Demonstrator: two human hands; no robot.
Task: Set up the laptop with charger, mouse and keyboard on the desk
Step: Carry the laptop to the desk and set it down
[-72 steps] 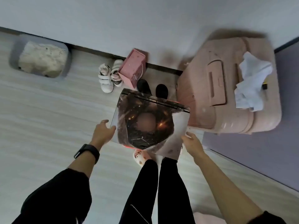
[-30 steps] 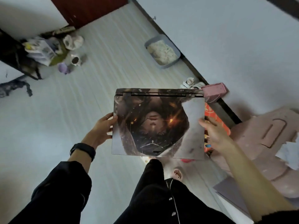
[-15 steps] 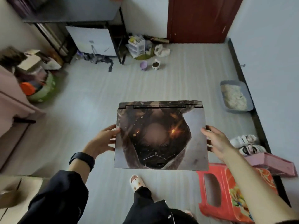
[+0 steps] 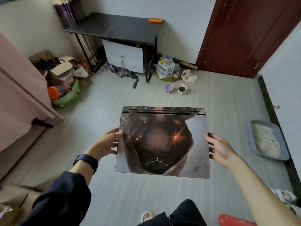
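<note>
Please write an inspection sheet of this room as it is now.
Surface: black desk at the far wall; an orange object lies on its back right corner.
Job's things: closed laptop held above the floor, not yet on the desk; charger, mouse, keyboard: nothing seen.
Clutter: cardboard boxes left of the desk; plastic drawers, a purple bowl and a white bowl on the floor to its right.
Hands: left hand and right hand each hold one side edge of the laptop, thumb on top.
Cables: dark tangle on the floor under the desk.
Surroundings: dark red door; grey tray by the right wall.
</note>
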